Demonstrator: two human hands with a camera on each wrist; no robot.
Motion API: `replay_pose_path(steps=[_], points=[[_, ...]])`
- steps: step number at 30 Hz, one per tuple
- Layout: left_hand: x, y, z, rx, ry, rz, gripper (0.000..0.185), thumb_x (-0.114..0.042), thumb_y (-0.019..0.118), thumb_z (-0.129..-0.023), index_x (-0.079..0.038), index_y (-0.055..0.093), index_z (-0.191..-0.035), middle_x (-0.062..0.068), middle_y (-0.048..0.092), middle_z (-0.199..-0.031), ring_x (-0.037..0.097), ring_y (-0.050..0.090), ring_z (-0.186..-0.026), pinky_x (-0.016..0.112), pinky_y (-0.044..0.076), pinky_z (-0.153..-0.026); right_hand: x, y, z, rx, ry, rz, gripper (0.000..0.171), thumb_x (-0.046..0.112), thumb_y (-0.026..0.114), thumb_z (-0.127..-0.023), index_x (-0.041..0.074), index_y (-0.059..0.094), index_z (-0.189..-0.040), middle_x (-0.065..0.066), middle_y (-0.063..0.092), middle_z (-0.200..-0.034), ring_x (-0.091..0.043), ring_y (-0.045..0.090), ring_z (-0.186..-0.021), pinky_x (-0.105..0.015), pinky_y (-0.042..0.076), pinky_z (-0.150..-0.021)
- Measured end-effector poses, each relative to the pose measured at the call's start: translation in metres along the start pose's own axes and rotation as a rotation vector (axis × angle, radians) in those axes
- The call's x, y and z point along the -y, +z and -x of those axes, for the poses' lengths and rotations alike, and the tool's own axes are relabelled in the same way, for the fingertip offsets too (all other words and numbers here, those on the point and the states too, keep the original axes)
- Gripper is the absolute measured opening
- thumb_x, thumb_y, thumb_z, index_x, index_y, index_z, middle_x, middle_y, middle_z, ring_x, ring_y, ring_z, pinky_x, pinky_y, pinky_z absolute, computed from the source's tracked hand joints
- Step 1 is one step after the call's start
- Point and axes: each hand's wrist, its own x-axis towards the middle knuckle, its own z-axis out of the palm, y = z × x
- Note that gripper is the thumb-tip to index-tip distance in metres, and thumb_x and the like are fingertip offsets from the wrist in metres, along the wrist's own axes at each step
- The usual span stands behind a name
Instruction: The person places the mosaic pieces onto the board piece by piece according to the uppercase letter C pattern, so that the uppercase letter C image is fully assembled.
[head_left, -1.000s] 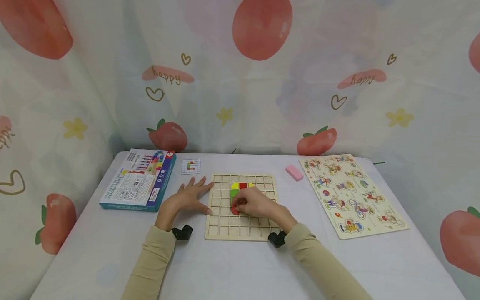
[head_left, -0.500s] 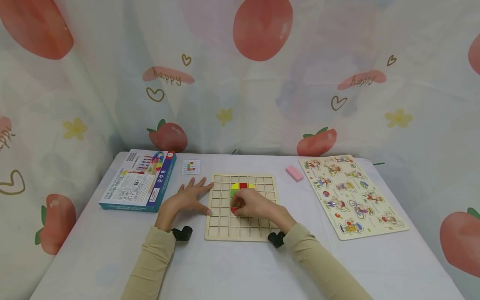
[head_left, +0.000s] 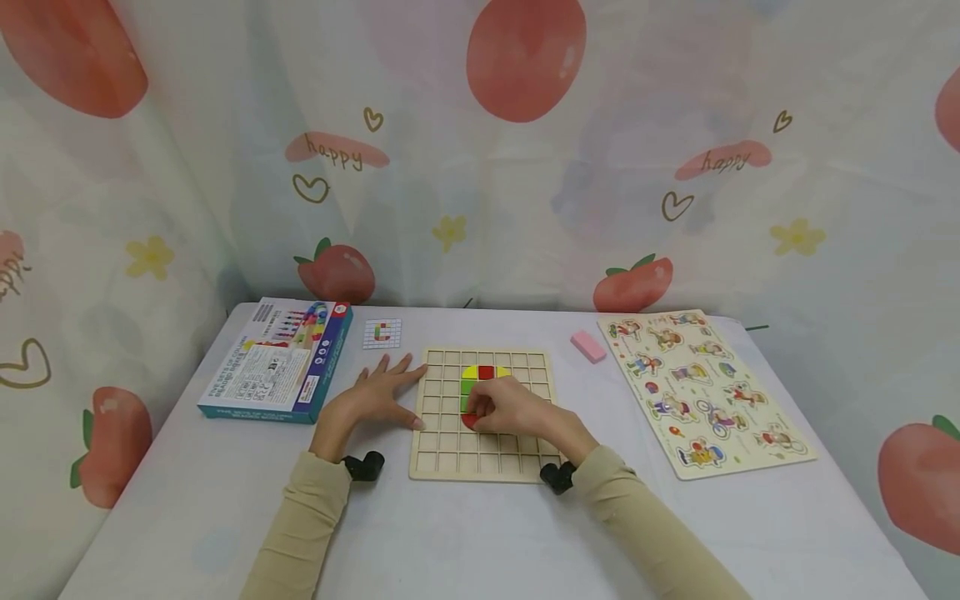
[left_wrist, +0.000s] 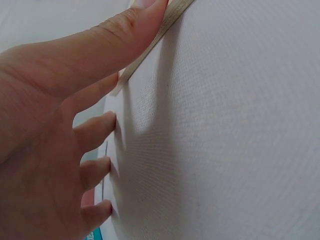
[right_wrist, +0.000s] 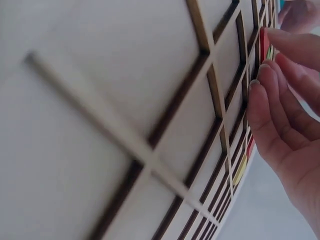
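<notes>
A person in tan sleeves sits at the white table (head_left: 465, 542) with a wooden grid board (head_left: 442, 454) square in front of them. The right hand (head_left: 517, 408) lies over the middle of the board, fingers curled down onto a red piece (head_left: 469, 421) that peeks out at the hand's nine o'clock; the fingertips (right_wrist: 257, 82) press at the red edge in its cell, pinching or nudging it, though I cannot tell which. From that piece, a green piece (head_left: 467, 388) sits at twelve o'clock, and above it a yellow and red arc (head_left: 483, 372) runs along the board's upper rows, so the coloured column stands upright, far end away from the sitter. The left hand (head_left: 375, 396) is spread flat on the table at the board's nine o'clock, its thumb (left_wrist: 125, 35) against the board's edge, holding nothing. The right hand is plainly the nearer to the red piece. A small pattern card (head_left: 382, 333) lies at eleven o'clock from the board, a blue box (head_left: 277, 362) further out at ten, a pink block (head_left: 588, 345) at one, and a picture puzzle (head_left: 705, 387) at three
</notes>
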Motion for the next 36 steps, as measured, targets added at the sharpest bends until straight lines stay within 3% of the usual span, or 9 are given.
replay_pose_path(steps=[11,19,30,36], points=[[0.000,0.001,-0.002,-0.008,-0.006,-0.004,0.097,-0.037,0.086,-0.081,-0.023,0.034,-0.162,0.011,0.013,-0.173,0.043,-0.008,-0.159,0.067,-0.006,-0.125,-0.016,-0.014,0.024,-0.035,0.022,-0.055,0.012,0.008,0.075,-0.090,0.009,0.074,-0.102,0.004,0.070,-0.091,-0.011,0.061,-0.082,-0.023,0.054,-0.074],[-0.003,0.000,0.001,-0.005,-0.012,0.001,0.097,-0.037,0.086,-0.081,-0.023,0.034,-0.162,0.011,0.013,-0.173,0.043,-0.008,-0.159,0.067,-0.006,-0.125,-0.033,-0.024,0.055,-0.069,0.020,-0.044,0.013,0.010,0.074,-0.094,0.007,0.073,-0.107,0.003,0.069,-0.091,-0.013,0.060,-0.083,-0.022,0.054,-0.074],[-0.003,0.000,0.001,-0.009,-0.013,-0.002,0.097,-0.037,0.087,-0.081,-0.023,0.034,-0.162,0.012,0.014,-0.173,0.044,-0.007,-0.159,0.067,-0.005,-0.125,-0.054,-0.032,0.092,-0.122,0.050,-0.018,0.017,0.008,0.075,-0.091,0.005,0.072,-0.108,0.003,0.067,-0.089,-0.013,0.058,-0.078,-0.021,0.051,-0.064],[-0.003,0.000,0.001,-0.005,-0.012,-0.012,0.098,-0.037,0.086,-0.081,-0.022,0.034,-0.162,0.012,0.013,-0.173,0.045,-0.006,-0.159,0.068,-0.005,-0.125,-0.062,-0.036,0.111,-0.151,0.068,0.007,0.018,0.008,0.074,-0.090,0.005,0.073,-0.108,0.003,0.067,-0.089,-0.012,0.057,-0.078,-0.021,0.051,-0.067]])
